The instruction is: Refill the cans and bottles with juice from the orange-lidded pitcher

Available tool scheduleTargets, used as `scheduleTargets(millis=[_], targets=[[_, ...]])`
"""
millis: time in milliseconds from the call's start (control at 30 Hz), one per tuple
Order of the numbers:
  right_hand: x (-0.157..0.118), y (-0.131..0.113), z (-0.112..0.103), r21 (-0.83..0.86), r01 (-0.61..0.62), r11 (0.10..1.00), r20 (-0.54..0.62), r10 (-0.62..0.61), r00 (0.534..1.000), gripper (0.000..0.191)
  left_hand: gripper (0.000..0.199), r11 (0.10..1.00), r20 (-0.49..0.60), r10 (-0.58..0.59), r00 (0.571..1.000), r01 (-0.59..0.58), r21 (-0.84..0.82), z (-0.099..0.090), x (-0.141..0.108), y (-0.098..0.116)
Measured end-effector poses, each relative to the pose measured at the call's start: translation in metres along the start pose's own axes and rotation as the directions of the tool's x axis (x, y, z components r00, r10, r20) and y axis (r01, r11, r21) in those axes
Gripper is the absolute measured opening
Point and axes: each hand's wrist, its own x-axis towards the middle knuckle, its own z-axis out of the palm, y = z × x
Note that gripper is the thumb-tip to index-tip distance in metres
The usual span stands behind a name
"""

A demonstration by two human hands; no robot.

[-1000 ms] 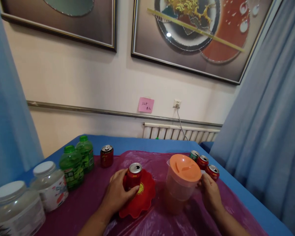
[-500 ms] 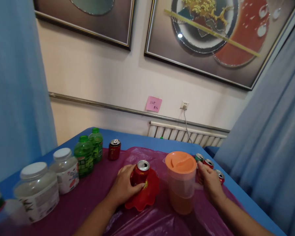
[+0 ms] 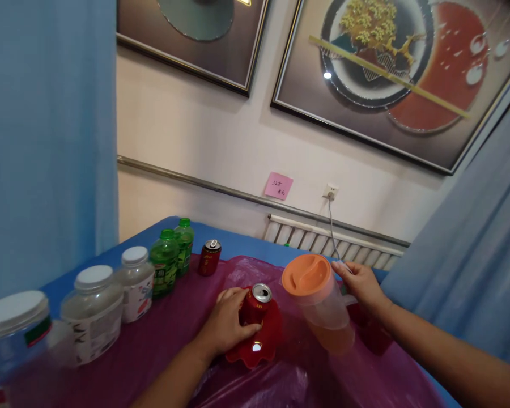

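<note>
My left hand is wrapped round a red can with an open top, which stands on a red scalloped mat. To the right, my right hand grips the handle of a clear plastic pitcher, its thumb near the rim. The pitcher has an orange lid, holds amber liquid low down, and tilts to the left, towards the can. A gap remains between lid and can.
Another red can stands behind, beside green bottles. White-lidded jars line the left side. A purple plastic sheet covers much of the blue table. Blue curtains hang at both sides.
The pitcher has gone from upright to leaning left, and my right hand has risen with its handle. My left hand still holds the can. The whole view has shifted slightly.
</note>
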Motion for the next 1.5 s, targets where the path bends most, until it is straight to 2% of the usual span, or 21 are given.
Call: scheduleTargets(millis=[367, 800, 1067, 1500], targets=[[0.009, -0.006, 0.008, -0.145, 0.079, 0.986, 0.113, -0.063, 0.992, 0.059, 0.057, 0.999, -0.009, 0.04, 0.999, -0.04, 0.025, 0.001, -0.002, 0.001], [0.012, -0.019, 0.011, -0.277, 0.121, 0.953, 0.149, -0.082, 0.985, 0.059, 0.064, 0.998, 0.035, 0.021, 0.999, -0.023, 0.066, 0.003, -0.003, -0.001], [0.007, -0.03, 0.016, -0.268, 0.108, 0.957, 0.159, -0.067, 0.985, 0.059, 0.064, 0.999, 0.058, 0.015, 0.998, -0.018, 0.044, 0.0, -0.004, 0.002], [0.006, -0.033, 0.02, -0.267, 0.059, 0.962, 0.175, -0.012, 0.985, 0.056, 0.06, 1.0, 0.059, 0.018, 0.998, -0.019, 0.019, 0.0, -0.006, 0.003]])
